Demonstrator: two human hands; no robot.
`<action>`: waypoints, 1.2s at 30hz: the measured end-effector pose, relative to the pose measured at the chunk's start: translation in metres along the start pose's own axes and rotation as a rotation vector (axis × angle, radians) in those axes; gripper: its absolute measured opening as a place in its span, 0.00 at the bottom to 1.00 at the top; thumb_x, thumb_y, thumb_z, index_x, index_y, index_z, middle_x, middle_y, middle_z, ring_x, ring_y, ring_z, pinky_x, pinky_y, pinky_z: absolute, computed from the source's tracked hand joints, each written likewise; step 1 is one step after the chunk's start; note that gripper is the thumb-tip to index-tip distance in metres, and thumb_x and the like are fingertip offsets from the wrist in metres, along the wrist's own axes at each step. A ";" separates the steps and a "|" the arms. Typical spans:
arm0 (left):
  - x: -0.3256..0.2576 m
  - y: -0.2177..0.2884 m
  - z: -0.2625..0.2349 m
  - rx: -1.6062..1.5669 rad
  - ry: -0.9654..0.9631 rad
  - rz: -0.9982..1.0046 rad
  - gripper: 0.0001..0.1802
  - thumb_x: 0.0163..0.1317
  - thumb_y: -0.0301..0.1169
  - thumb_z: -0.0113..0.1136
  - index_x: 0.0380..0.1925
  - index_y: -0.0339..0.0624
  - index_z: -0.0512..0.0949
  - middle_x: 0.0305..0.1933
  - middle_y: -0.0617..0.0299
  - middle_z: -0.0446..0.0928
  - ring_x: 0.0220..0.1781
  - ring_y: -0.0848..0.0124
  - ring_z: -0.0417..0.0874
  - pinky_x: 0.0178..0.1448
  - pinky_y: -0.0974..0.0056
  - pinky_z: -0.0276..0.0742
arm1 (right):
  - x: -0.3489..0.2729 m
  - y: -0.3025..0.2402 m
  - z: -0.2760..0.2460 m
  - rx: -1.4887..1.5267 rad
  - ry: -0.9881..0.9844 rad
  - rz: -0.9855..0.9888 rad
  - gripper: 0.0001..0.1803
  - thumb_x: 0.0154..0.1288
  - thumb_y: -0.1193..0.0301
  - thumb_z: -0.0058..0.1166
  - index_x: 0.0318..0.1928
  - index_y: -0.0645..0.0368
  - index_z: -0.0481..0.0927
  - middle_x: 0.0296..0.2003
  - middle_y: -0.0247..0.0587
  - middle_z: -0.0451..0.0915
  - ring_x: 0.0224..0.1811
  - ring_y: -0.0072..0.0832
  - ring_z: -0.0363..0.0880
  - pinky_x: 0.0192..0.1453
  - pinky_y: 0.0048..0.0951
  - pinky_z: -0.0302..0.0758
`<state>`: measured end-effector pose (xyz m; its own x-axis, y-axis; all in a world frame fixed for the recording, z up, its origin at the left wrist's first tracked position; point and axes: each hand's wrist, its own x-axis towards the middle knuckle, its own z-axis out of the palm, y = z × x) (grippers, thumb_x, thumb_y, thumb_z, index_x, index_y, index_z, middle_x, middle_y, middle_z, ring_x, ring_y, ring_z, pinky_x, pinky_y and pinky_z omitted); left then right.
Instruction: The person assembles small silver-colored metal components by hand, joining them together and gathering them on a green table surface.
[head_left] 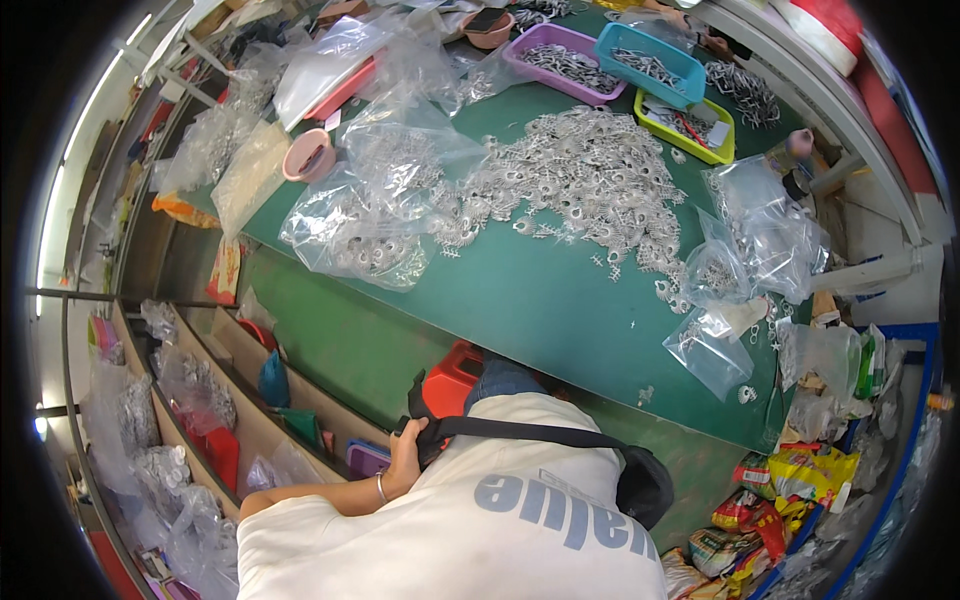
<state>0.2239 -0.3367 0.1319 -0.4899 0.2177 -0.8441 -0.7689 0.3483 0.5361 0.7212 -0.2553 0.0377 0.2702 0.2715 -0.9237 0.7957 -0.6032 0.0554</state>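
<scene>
My left hand is at my waist, fingers closed around the black strap that runs across my white shirt. A thin bracelet sits on that wrist. The strap leads to a black pouch at my right side. Just beyond the hand is a red plastic stool. My right hand is out of view. On the green table ahead lies a big heap of small silver metal parts, with clear bags of the same parts beside it.
Purple, blue and yellow-green trays hold metal parts at the table's far end. Clear bags lie at its right edge. Shelves with bagged parts run along my left. Colourful packets crowd the floor at right.
</scene>
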 end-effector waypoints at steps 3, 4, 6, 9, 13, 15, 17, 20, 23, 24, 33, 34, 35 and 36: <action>0.001 -0.006 0.002 -0.007 -0.027 0.076 0.15 0.54 0.42 0.53 0.26 0.42 0.77 0.22 0.65 0.74 0.16 0.77 0.70 0.20 0.74 0.64 | -0.027 -0.017 -0.059 -1.011 -0.011 0.041 0.13 0.58 0.69 0.48 0.40 0.65 0.75 0.40 0.50 0.78 0.38 0.46 0.77 0.40 0.42 0.72; -0.002 -0.002 0.009 -0.001 -0.006 0.063 0.15 0.54 0.42 0.53 0.28 0.41 0.77 0.22 0.65 0.75 0.17 0.77 0.70 0.20 0.74 0.64 | -0.040 -0.039 -0.073 -1.072 0.249 -0.104 0.13 0.58 0.69 0.48 0.40 0.65 0.75 0.40 0.50 0.78 0.38 0.46 0.77 0.40 0.42 0.72; 0.008 0.000 0.014 0.007 -0.015 0.115 0.15 0.54 0.41 0.53 0.30 0.40 0.77 0.23 0.64 0.75 0.18 0.77 0.72 0.21 0.74 0.64 | -0.077 -0.156 -0.078 -0.575 0.774 -0.751 0.11 0.60 0.70 0.49 0.40 0.64 0.76 0.36 0.51 0.79 0.42 0.46 0.76 0.44 0.43 0.71; 0.007 0.004 0.021 -0.031 -0.090 0.106 0.12 0.54 0.36 0.54 0.30 0.39 0.76 0.25 0.64 0.75 0.23 0.76 0.74 0.25 0.72 0.67 | -0.158 -0.305 -0.038 -0.300 0.188 -1.355 0.15 0.58 0.69 0.53 0.45 0.62 0.75 0.39 0.46 0.79 0.43 0.43 0.76 0.50 0.37 0.69; 0.003 0.009 0.034 -0.080 -0.089 0.101 0.09 0.54 0.32 0.55 0.27 0.36 0.74 0.26 0.67 0.73 0.27 0.77 0.72 0.32 0.70 0.68 | -0.189 -0.374 0.056 -0.430 -0.510 -1.562 0.28 0.55 0.58 0.58 0.51 0.65 0.71 0.40 0.51 0.77 0.44 0.40 0.77 0.49 0.34 0.71; 0.005 0.006 0.035 -0.123 -0.071 0.114 0.09 0.54 0.32 0.55 0.27 0.36 0.74 0.26 0.67 0.73 0.28 0.77 0.72 0.32 0.71 0.68 | -0.198 -0.384 0.079 -0.558 -0.525 -1.553 0.31 0.53 0.60 0.61 0.53 0.65 0.67 0.41 0.48 0.73 0.44 0.38 0.74 0.49 0.33 0.71; 0.000 0.008 0.032 -0.125 -0.051 0.109 0.10 0.56 0.33 0.53 0.29 0.36 0.75 0.29 0.66 0.73 0.32 0.78 0.72 0.36 0.71 0.68 | -0.190 -0.386 0.102 -0.557 -0.528 -1.605 0.34 0.51 0.63 0.63 0.55 0.65 0.65 0.40 0.45 0.71 0.43 0.35 0.71 0.49 0.31 0.69; 0.001 -0.001 0.024 -0.157 -0.090 0.089 0.14 0.61 0.40 0.51 0.35 0.39 0.74 0.33 0.66 0.74 0.35 0.77 0.73 0.39 0.71 0.69 | -0.204 -0.396 0.107 -0.608 -0.674 -1.556 0.32 0.50 0.68 0.63 0.55 0.63 0.65 0.41 0.45 0.69 0.45 0.37 0.71 0.50 0.31 0.69; -0.003 0.004 0.026 -0.318 -0.164 0.023 0.19 0.62 0.46 0.50 0.37 0.41 0.73 0.34 0.66 0.74 0.36 0.77 0.74 0.40 0.71 0.70 | -0.185 -0.399 0.111 -0.646 -0.739 -1.633 0.26 0.53 0.70 0.60 0.53 0.64 0.69 0.39 0.48 0.72 0.41 0.39 0.72 0.47 0.32 0.70; -0.002 0.004 0.027 -0.333 -0.178 0.028 0.22 0.63 0.50 0.47 0.39 0.42 0.72 0.35 0.66 0.74 0.37 0.77 0.74 0.41 0.72 0.70 | -0.175 -0.399 0.108 -0.633 -0.736 -1.675 0.24 0.54 0.71 0.59 0.52 0.65 0.70 0.39 0.49 0.73 0.39 0.39 0.73 0.46 0.32 0.70; 0.005 0.008 0.015 -0.372 -0.194 0.075 0.33 0.62 0.57 0.34 0.47 0.37 0.67 0.22 0.62 0.67 0.14 0.77 0.60 0.15 0.72 0.52 | -0.180 -0.406 0.053 -0.292 -0.437 -1.435 0.17 0.64 0.63 0.47 0.42 0.68 0.73 0.24 0.52 0.75 0.23 0.39 0.74 0.31 0.37 0.69; 0.006 0.014 0.017 -0.359 -0.176 0.067 0.32 0.62 0.56 0.34 0.46 0.37 0.67 0.21 0.62 0.67 0.13 0.76 0.60 0.15 0.72 0.52 | -0.179 -0.407 0.049 -0.414 -0.404 -1.464 0.18 0.64 0.62 0.47 0.41 0.68 0.73 0.24 0.51 0.75 0.22 0.37 0.73 0.31 0.36 0.69; 0.007 0.020 0.023 -0.350 -0.154 0.060 0.30 0.63 0.54 0.34 0.45 0.37 0.68 0.20 0.61 0.67 0.13 0.76 0.59 0.15 0.72 0.52 | -0.173 -0.406 0.045 -0.399 -0.491 -1.436 0.18 0.64 0.61 0.47 0.40 0.67 0.74 0.24 0.48 0.75 0.21 0.35 0.73 0.30 0.34 0.68; 0.005 0.027 0.026 -0.321 -0.174 0.056 0.28 0.62 0.52 0.34 0.43 0.37 0.69 0.20 0.61 0.66 0.13 0.75 0.59 0.15 0.72 0.53 | -0.164 -0.404 0.041 -0.381 -0.592 -1.408 0.18 0.64 0.61 0.47 0.39 0.66 0.75 0.24 0.46 0.76 0.21 0.32 0.72 0.29 0.32 0.68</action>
<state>0.2112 -0.3024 0.1421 -0.4790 0.3895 -0.7867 -0.8462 0.0333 0.5318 0.3334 -0.0871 0.1509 -0.9455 0.0545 -0.3210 0.3253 0.1125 -0.9389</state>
